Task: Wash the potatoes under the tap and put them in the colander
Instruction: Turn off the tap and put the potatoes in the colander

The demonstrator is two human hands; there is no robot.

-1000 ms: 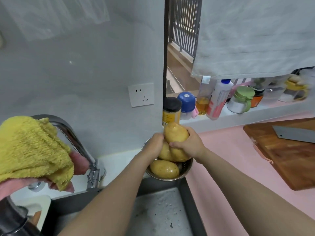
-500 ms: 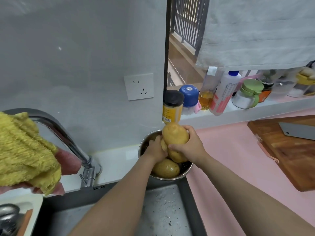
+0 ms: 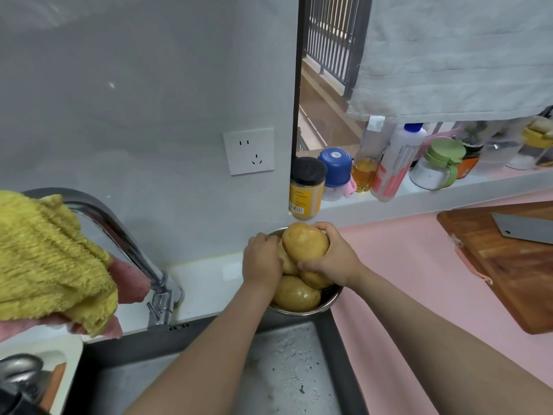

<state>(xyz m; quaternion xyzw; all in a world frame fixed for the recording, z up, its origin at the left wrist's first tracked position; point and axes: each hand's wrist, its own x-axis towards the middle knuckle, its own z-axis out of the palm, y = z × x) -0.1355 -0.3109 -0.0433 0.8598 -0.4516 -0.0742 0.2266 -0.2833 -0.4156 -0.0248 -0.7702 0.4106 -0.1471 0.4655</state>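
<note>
We seem nearly done: our right hand (image 3: 332, 259) clasps a potato (image 3: 304, 241) atop the pile in the colander (image 3: 329, 294); whether our left hand (image 3: 261, 260) grips anything, we cannot tell.

Colander (image 3: 329, 295) mostly hidden under potatoes (image 3: 296, 295); chopping board (image 3: 508, 265) and knife (image 3: 526, 232) cut off at right edge

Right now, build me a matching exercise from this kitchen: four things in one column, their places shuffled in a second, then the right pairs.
Things
1. top potato
2. cleaver
3. yellow cloth
4. socket

Places
A. lying on the wooden cutting board
B. set in the grey wall
C. held over the colander
D. far left, by the tap

Pairs: 1-C, 2-A, 3-D, 4-B
</note>
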